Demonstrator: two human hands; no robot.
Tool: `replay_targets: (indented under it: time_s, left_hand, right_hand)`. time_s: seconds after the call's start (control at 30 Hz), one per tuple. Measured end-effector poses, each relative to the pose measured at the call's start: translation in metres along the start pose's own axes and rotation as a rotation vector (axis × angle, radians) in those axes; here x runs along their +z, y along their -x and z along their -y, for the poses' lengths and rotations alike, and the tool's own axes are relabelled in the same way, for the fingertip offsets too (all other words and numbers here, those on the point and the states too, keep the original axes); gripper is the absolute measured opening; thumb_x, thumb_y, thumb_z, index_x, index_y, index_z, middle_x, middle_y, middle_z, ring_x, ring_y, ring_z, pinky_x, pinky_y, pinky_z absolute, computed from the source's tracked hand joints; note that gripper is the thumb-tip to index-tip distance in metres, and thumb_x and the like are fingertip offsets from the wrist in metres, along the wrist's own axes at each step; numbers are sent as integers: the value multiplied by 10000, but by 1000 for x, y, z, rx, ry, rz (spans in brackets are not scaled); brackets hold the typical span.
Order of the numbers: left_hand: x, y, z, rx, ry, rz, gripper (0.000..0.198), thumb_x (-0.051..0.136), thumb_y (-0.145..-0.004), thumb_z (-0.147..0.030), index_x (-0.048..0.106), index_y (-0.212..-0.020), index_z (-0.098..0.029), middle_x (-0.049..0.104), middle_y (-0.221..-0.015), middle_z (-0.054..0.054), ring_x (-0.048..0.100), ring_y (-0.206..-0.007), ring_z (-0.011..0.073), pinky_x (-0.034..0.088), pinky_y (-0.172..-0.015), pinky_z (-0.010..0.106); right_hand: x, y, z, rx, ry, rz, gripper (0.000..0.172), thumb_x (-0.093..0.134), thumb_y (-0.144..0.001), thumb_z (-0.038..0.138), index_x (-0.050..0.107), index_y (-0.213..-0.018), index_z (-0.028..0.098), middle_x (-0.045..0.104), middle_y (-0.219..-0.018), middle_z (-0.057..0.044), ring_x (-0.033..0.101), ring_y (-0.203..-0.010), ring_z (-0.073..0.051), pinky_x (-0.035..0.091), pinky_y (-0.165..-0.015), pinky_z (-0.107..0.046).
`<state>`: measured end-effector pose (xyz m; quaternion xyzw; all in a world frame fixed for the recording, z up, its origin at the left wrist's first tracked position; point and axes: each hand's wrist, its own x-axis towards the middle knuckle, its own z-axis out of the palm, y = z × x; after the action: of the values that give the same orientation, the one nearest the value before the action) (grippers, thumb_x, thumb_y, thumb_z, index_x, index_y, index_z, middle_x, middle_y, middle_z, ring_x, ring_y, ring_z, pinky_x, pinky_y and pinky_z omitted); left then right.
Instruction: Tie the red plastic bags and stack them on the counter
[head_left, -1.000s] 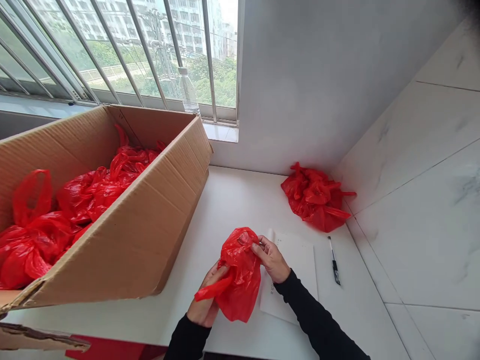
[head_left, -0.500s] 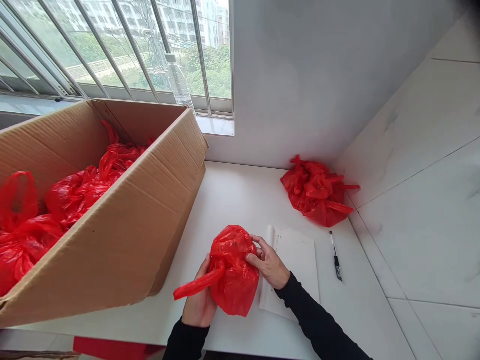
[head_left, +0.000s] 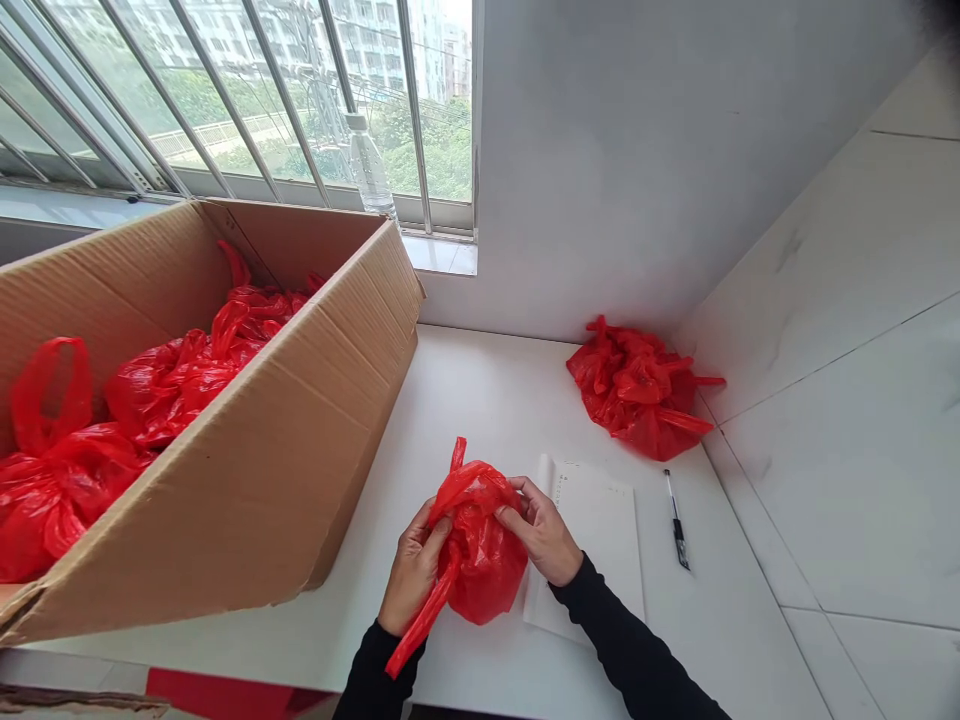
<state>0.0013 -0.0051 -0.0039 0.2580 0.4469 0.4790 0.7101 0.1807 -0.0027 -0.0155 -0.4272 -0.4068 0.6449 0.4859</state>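
A red plastic bag (head_left: 487,560), bunched around contents I cannot make out, is held between both hands above the white table's front part. On its left side my left hand (head_left: 414,568) grips it, thumb on top near the gathered handles. One handle hangs down over the left wrist and another sticks up at the back. My right hand (head_left: 546,530) pinches the bag's right side with thumb and fingers. Partly beneath the right forearm lies an open notebook (head_left: 600,510) with some handwriting. Right of it rests a black pen (head_left: 677,525).
A large cardboard box (head_left: 247,480) holding several red bags (head_left: 172,385) stands at the left, its wall rising high. More red plastic bags (head_left: 637,390) lie in the far right corner against the walls. A clear bottle (head_left: 370,170) stands on the windowsill.
My left hand has moved from under the bag's side to gripping it with the thumb on top. One handle has swung down over the wrist, and another now points up. The view shifted slightly.
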Motion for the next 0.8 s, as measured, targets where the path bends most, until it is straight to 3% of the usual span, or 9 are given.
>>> replay_targets:
  time_s: [0.07,0.17,0.3,0.37,0.43,0.5,0.6,0.7,0.8]
  left_hand:
    - [1,0,0,-18,67,-24,391,747,-805,-309,687,-1188,-257,743,-1116,46,672,-1066,264,516,-911,332]
    - [-2,4,1,-130,262,31,287,656,-877,-341,715,-1123,-207,740,-1113,81,658,-1108,288,496,-988,391]
    - [-18,11,15,-109,416,117,130,658,-836,-241,742,-765,-172,715,-1184,96,619,-1186,324,440,-1083,450]
    - [-24,14,25,-111,392,171,104,673,-838,-255,758,-880,-213,683,-1260,80,586,-1242,309,406,-1120,456]
    - [-23,16,30,-150,308,192,355,696,-841,-256,686,-1191,-315,642,-1337,50,557,-1286,265,386,-1139,427]
    - [-17,16,30,-125,206,149,604,750,-796,-197,569,-1343,-380,626,-1364,28,561,-1284,241,403,-1124,381]
    - [-5,12,22,-11,149,30,688,823,-720,-187,571,-1343,-331,675,-1290,48,621,-1204,261,475,-1047,355]
    - [2,9,12,23,191,-44,634,830,-724,-241,597,-1314,-257,699,-1238,84,648,-1155,286,515,-993,373]
    - [4,10,9,-44,258,-65,527,765,-804,-327,613,-1297,-224,694,-1244,102,636,-1171,295,508,-1001,396]
  right_hand:
    - [1,-1,-1,15,-31,-19,335,711,-851,439,597,-1081,224,692,-897,-16,649,-818,-173,515,-764,-308]
    - [1,-3,-4,18,-101,-83,349,741,-829,420,588,-1071,220,706,-884,-9,649,-775,-154,513,-734,-285]
    - [0,-10,-7,31,-287,-211,389,790,-776,404,570,-1044,226,719,-886,3,668,-756,-150,530,-746,-287]
    - [0,-13,-6,43,-346,-240,417,802,-759,402,563,-1054,231,725,-895,0,684,-760,-166,545,-758,-310]
    - [0,-14,-4,36,-337,-210,433,780,-781,418,555,-1105,239,731,-923,-13,697,-788,-190,555,-785,-345]
    - [1,-10,1,24,-282,-140,463,734,-828,440,532,-1200,253,727,-1006,-34,703,-869,-208,550,-851,-378]
    - [1,1,7,48,-140,-23,615,694,-870,450,410,-1390,283,683,-1163,-58,666,-1046,-216,504,-978,-405]
    - [1,13,8,101,33,31,818,733,-844,439,260,-1498,300,672,-1151,-59,645,-1061,-216,497,-986,-419]
    - [0,16,5,63,152,19,603,731,-835,464,484,-1350,272,676,-1102,-57,645,-1003,-219,527,-918,-400]
